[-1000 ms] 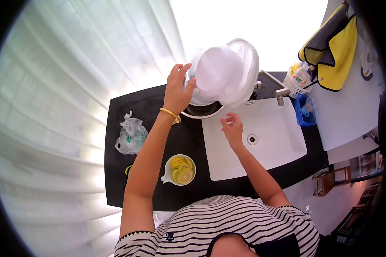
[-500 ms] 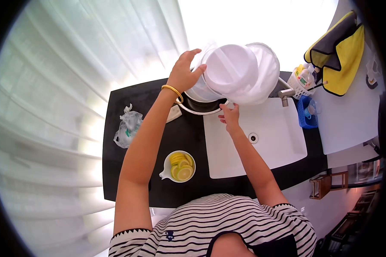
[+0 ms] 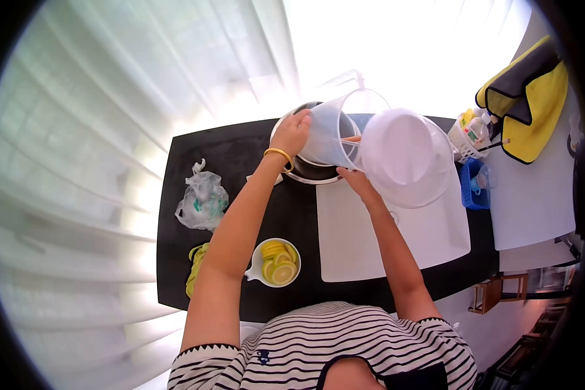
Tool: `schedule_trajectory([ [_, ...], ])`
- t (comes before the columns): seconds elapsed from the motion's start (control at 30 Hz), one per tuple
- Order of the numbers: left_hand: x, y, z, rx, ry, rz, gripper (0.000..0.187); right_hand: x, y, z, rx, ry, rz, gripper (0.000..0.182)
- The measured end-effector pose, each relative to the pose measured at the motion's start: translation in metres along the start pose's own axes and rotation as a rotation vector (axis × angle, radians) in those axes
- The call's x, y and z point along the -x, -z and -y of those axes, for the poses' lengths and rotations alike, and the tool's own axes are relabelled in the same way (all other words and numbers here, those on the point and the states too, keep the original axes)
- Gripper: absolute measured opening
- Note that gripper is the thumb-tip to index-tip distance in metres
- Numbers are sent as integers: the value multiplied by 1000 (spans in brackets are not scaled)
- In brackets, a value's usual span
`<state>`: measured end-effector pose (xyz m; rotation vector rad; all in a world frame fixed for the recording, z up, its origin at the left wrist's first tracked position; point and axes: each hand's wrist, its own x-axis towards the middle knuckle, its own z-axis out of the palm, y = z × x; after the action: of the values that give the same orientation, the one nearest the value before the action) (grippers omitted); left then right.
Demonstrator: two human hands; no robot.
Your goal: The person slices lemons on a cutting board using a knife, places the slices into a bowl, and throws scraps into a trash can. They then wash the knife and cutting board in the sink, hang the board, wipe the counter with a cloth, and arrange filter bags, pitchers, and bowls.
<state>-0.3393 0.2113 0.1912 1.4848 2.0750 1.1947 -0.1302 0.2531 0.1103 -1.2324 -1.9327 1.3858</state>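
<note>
A translucent plastic pitcher (image 3: 326,133) lies tilted over a steel pot (image 3: 309,172), its open mouth facing up and right. My left hand (image 3: 291,134), with a gold bangle at the wrist, grips the pitcher's left side. My right hand (image 3: 361,184) is at the lower left edge of a white round plastic lid (image 3: 406,156), which it appears to hold tilted above the sink (image 3: 351,240). Part of that hand's fingers is hidden. Something thin and orange-brown shows between pitcher and lid, too small to name.
A white spouted bowl of lemon slices (image 3: 279,265) stands on the black counter (image 3: 266,214). Left of it lie a clear plastic bag (image 3: 203,198) and a green item (image 3: 194,270). At right are a white basket (image 3: 469,136), a blue basket (image 3: 474,188) and a yellow-grey cloth (image 3: 533,107).
The white lid has moved right and down, apart from the pitcher, whose open mouth now shows. My left hand has come lower along the pitcher's side. The view has shifted slightly.
</note>
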Motion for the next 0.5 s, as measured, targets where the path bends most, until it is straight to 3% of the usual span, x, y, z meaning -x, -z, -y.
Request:
schedule_trajectory([
  [0.07, 4, -3, 10, 27, 26, -12, 44, 10, 12, 18, -64, 51, -33, 43],
  [0.13, 7, 0, 16, 51, 53, -16, 44, 18, 24, 30, -141, 283, -103, 43],
  [0.3, -4, 12, 30, 78, 14, 130, 46, 28, 21, 25, -61, 490, -300, 41],
  [0.33, -9, 9, 29, 244, -2, 53, 47, 27, 17, 18, -14, 556, -385, 39],
  [0.43, 13, 47, -59, 543, 116, 21, 60, 15, 12, 11, 0, 674, -521, 40],
  [0.47, 12, 46, -59, 541, 123, 32, 60, 9, 11, 14, -49, 693, -518, 40],
  [0.5, 8, 45, -58, 282, 54, 31, 57, 1, 10, 17, -145, 707, -486, 40],
])
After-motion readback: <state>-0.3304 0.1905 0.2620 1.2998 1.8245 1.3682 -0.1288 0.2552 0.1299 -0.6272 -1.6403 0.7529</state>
